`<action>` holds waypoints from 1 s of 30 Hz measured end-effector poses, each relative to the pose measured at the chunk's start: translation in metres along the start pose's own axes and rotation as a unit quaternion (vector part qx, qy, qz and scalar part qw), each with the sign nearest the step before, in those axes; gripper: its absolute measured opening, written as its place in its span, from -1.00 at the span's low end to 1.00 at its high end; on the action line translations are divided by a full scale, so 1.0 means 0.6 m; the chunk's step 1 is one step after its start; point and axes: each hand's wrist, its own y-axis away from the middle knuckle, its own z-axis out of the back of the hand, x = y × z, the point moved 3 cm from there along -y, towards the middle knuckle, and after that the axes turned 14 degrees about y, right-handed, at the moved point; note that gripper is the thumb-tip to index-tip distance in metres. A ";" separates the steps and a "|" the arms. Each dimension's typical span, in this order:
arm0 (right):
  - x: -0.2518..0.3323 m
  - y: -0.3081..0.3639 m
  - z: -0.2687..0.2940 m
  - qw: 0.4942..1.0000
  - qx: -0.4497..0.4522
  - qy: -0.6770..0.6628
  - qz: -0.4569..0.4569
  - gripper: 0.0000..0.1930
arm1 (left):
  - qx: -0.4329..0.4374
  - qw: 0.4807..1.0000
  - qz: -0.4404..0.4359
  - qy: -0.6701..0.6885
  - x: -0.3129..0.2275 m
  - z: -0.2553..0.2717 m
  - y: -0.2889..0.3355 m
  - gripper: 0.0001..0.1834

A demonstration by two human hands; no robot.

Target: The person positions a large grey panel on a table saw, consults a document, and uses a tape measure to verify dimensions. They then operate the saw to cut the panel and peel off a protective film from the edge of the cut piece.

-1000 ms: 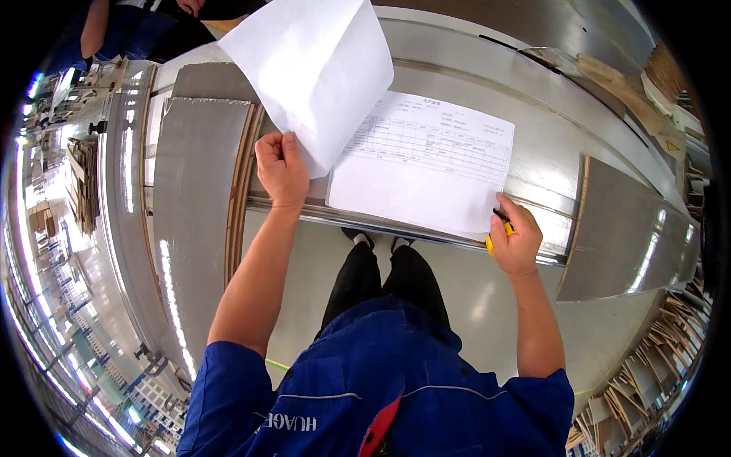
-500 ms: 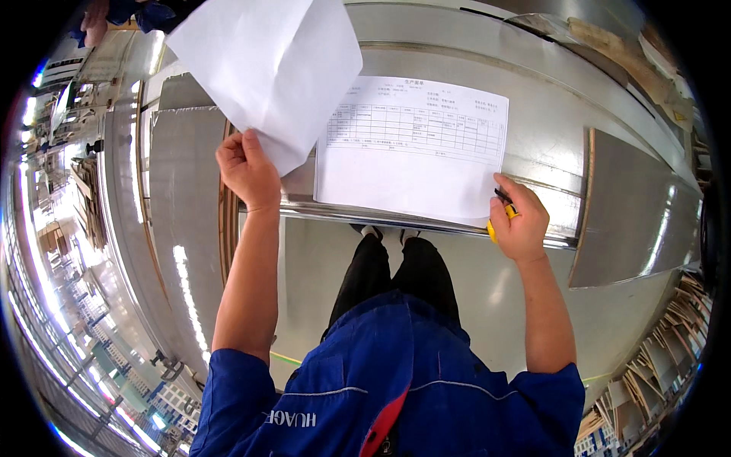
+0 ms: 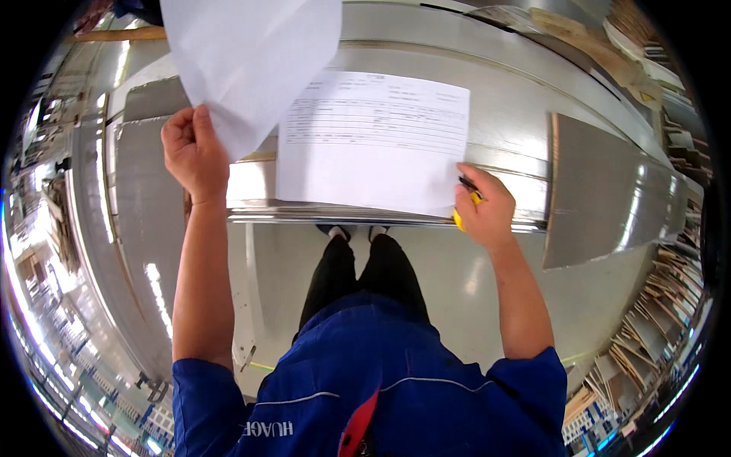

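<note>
Left hand [image 3: 194, 156], ten o'clock: fingers pinching the edge of one raised white sheet [image 3: 255, 68], which spreads from them between one and two o'clock.
Right hand [image 3: 489, 207], three o'clock: fingers wrapped around one yellow-and-black tool [image 3: 458, 221].
Printed form [image 3: 369, 164], twelve o'clock: flat on the table [image 3: 506, 141], lying toward ten o'clock from the right fingers, right edge beside their tips.

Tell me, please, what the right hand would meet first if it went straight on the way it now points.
Most likely the printed sheet on the metal table: the right hand, holding a yellow tool, points forward and left at the sheet's right edge. Whether they touch is unclear.
</note>
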 end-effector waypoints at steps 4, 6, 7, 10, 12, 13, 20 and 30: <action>0.006 -0.002 0.005 1.000 -0.001 0.004 0.002 -0.68 | 0.019 1.000 -0.004 -0.023 0.004 0.003 0.015 -0.79; 0.010 -0.004 0.007 1.000 -0.010 -0.006 0.006 -0.69 | 0.019 1.000 0.001 -0.024 0.004 0.004 0.022 -0.80; 0.011 -0.004 0.007 1.000 -0.005 -0.010 0.002 -0.69 | 0.021 0.999 -0.001 -0.038 0.003 0.005 0.027 -0.80; 0.012 -0.006 0.008 1.000 0.004 -0.011 -0.006 -0.69 | 0.030 0.998 0.005 -0.058 0.003 0.007 0.034 -0.80; 0.013 -0.005 0.009 1.000 0.003 -0.004 -0.001 -0.69 | 0.037 0.997 0.010 -0.062 0.003 0.010 0.036 -0.80; 0.013 -0.005 0.009 1.000 0.001 -0.003 -0.002 -0.69 | 0.041 0.997 0.010 -0.063 0.003 0.012 0.038 -0.79; 0.014 -0.004 0.007 1.000 0.000 -0.010 -0.014 -0.69 | 0.050 0.998 0.003 -0.032 -0.001 0.013 0.052 -0.82; 0.010 -0.003 0.005 0.999 0.018 -0.016 -0.023 -0.69 | 0.052 0.997 -0.023 -0.045 -0.014 0.018 0.057 -0.83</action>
